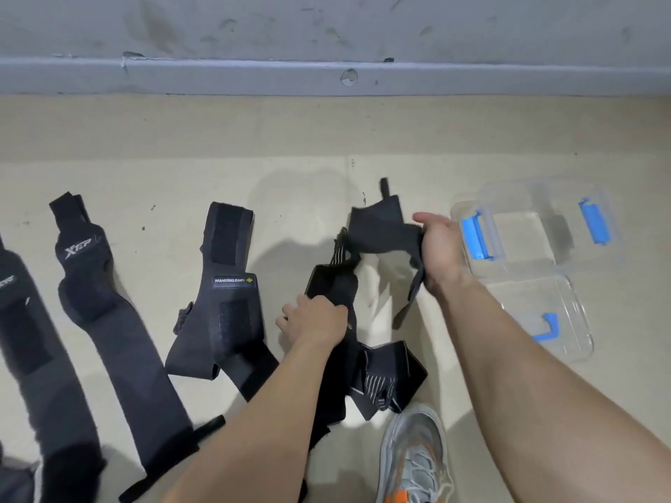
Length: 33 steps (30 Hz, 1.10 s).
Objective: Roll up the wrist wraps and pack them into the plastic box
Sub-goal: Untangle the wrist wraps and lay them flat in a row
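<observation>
A black wrist wrap with white stripes (pixel 377 230) is lifted off the beige floor in the middle of the view. My right hand (pixel 441 248) grips its upper end and my left hand (pixel 314 319) grips a lower fold, while its tail (pixel 385 379) lies crumpled near my shoe. To the left lie three more black wraps: one labelled MANUEKLEAR (pixel 225 292), one marked XTEP (pixel 109 321) and one at the left edge (pixel 25 339). The clear plastic box (pixel 544 230) with blue latches stands open at the right, just beyond my right hand.
The box's clear lid (pixel 555 321) with a blue clip lies on the floor in front of the box. My grey and orange shoe (pixel 414 455) stands at the bottom centre. A grey wall with a baseboard (pixel 254 74) runs along the far side.
</observation>
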Motion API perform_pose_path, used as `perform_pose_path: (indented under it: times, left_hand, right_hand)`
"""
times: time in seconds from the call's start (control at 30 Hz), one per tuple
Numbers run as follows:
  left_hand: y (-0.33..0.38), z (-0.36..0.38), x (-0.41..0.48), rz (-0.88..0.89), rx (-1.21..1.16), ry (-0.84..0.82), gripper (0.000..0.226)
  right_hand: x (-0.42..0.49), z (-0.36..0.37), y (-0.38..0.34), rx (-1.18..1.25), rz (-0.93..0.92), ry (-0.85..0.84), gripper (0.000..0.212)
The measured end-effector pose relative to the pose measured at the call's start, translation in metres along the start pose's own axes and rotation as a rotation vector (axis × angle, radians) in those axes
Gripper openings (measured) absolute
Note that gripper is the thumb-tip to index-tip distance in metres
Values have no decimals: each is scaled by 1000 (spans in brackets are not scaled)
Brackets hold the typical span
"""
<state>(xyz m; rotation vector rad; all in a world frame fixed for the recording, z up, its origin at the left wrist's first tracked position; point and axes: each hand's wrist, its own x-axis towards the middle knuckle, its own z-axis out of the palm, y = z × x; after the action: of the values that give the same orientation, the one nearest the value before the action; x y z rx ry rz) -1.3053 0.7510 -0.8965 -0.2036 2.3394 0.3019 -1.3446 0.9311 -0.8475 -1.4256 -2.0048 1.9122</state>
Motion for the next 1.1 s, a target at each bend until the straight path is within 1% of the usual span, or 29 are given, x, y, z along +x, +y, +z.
perform_pose_path:
  times: [0.03,0.07,0.1,0.13,0.2,0.23,0.27,0.3,0.37,0.43,0.53,0.57,0.6,0.63,0.67,0.7,0.73,0.77,0.83,0.87,0.9,0.97,1.03,1.07,1.1]
  left_hand:
    - [-2,-5,-4,13,-29,46,43]
    - [-6,-11,-9,31,-117,81,43]
    - [-11,-17,-14,47,-274,90,42]
    - [-15,-24,-20,50,-469,61,39]
    - [-22,-38,-33,12,-843,-38,31]
    - [-26,-45,-40,-42,-998,-93,27]
    - [-31,-50,-48,-98,-1156,-179,23]
    - [-35,-54,-59,-128,-1308,-276,21]
    - [-44,-56,-72,-105,-1511,-419,24]
    - [-55,-52,-81,-75,-1687,-461,27]
    - [-68,-46,-88,-103,-1905,-413,25]
    - [-72,-46,-91,-123,-1932,-389,27]
    - [-76,-45,-92,-156,-1904,-356,28]
    - [-78,-45,-93,-192,-1838,-323,29]
    - [-79,-43,-91,-220,-1740,-290,30]
    - [-79,-42,-90,-240,-1643,-269,32]
    - [-77,-40,-90,-247,-1561,-266,35]
    - [-75,-40,-92,-246,-1506,-290,38]
    - [-69,-41,-99,-203,-1481,-393,45]
    - [-66,-40,-101,-176,-1502,-452,50]
    - [-63,-40,-102,-158,-1530,-497,53]
    - [-58,-38,-103,-156,-1585,-501,50]
    - [-53,-37,-101,-147,-1618,-445,49]
    - [-52,-37,-101,-124,-1620,-391,54]
    - [-51,-38,-100,-98,-1608,-329,63]
  right_hand:
    - [-8,3,7,-3,59,-22,16]
    - [-18,3,13,-34,126,-37,28]
    - [-29,1,19,-63,188,-55,37]
    - [-40,-1,25,-67,252,-79,37]
    - [-63,-5,33,-14,358,-169,21]
    - [-76,-7,34,31,378,-211,10]
    - [-88,-8,34,86,370,-243,6]
    - [-100,-10,33,155,346,-271,12]
    - [-120,-13,30,257,293,-331,18]
    - [-137,-19,27,265,259,-374,21]
    - [-149,-29,29,192,228,-326,17]
    - [-150,-33,31,160,212,-304,19]
    - [-153,-39,33,112,196,-286,25]
    - [-154,-44,35,82,185,-279,31]
    - [-156,-48,37,81,188,-287,32]
    - [-159,-52,38,124,196,-316,26]
    - [-162,-54,38,178,215,-355,13]
    - [-162,-55,38,225,235,-406,13]
    - [-161,-56,38,247,266,-514,39]
    - [-161,-55,37,250,281,-576,43]
    - [-161,-55,37,239,294,-635,42]
    - [-163,-53,37,149,295,-708,31]
    - [-165,-52,42,-65,247,-705,15]
    - [-165,-53,45,-176,213,-678,13]
    - [-165,-55,48,-257,188,-638,19]
